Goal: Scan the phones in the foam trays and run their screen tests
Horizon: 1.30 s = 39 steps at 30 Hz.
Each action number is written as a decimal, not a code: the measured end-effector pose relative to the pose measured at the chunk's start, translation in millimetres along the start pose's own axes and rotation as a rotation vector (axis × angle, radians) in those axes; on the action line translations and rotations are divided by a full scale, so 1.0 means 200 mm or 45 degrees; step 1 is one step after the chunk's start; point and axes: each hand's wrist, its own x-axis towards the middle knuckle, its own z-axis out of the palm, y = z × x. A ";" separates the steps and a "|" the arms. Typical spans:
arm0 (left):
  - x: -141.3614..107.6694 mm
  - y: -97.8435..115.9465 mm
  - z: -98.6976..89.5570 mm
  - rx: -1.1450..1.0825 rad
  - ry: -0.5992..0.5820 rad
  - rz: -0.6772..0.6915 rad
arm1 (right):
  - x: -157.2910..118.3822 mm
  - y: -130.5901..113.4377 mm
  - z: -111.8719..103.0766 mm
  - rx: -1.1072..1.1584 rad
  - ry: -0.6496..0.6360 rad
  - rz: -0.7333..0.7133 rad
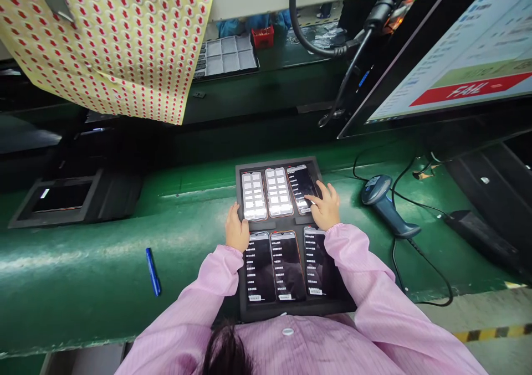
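Note:
A black foam tray [272, 312] in front of me holds several smartphones in two rows. My left hand [236, 232] grips the tray's left edge, fingers outside and thumb over the rim by the lower corner of the top left phone [253, 196]. That phone and the top middle phone [279, 192] show white tiles on their lit screens. My right hand [326, 206] is open, with a fingertip at the screen of the top right phone [300, 184], which shows a dark list. Similar dark lists appear on the bottom left phone [258, 267], bottom middle phone [287, 265] and bottom right phone [318, 264].
A barcode scanner [388, 206] and its cable lie to the right. A blue pen [152, 271] rests at left, below another foam tray [89, 198]. The monitor [469, 70] reads FAIL. A sticker sheet [124, 48] hangs at upper left.

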 end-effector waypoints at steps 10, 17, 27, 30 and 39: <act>0.01 0.03 -0.01 -0.020 -0.018 -0.030 | -0.01 0.09 -0.02 0.312 0.017 0.072; -0.34 -0.06 -0.09 -0.074 -0.227 -0.021 | -0.43 0.09 -0.16 0.509 -0.121 0.241; -0.72 -0.13 -0.14 0.033 -0.318 0.164 | -0.81 -0.01 -0.25 0.131 -0.227 0.174; -0.74 -0.13 -0.15 0.051 -0.347 0.204 | -0.85 -0.06 -0.27 0.038 -0.151 0.100; -0.70 -0.09 -0.14 0.131 -0.283 0.061 | -0.79 -0.10 -0.21 -0.084 -0.112 0.382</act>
